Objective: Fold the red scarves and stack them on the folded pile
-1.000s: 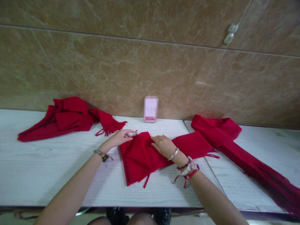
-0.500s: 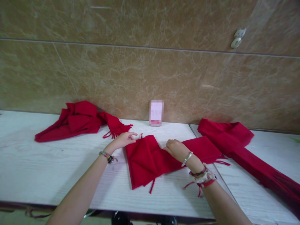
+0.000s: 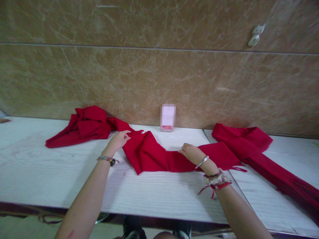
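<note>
A red fringed scarf point(image 3: 153, 156) stretches across the middle of the white table, its left part raised into loose folds. At its upper left corner my left hand point(image 3: 120, 139) pinches the cloth between thumb and fingers. My right hand point(image 3: 191, 152) is closed on the scarf's far edge, right of the middle, with the fingertips partly hidden. The scarf's fringed right end lies flat beyond my right wrist.
To the left a second red scarf point(image 3: 89, 124) lies crumpled by the wall. On the right another red scarf point(image 3: 241, 142) is looped, its long fringe running toward the near edge. A phone point(image 3: 168, 118) leans on the tiled wall point(image 3: 149, 76). The white table point(image 3: 74, 172) has a seam at right.
My left hand has drawn the scarf's left corner up and to the left, lifting its near edge. My right hand has slid rightward along the far edge and closed. The camera view has shifted slightly.
</note>
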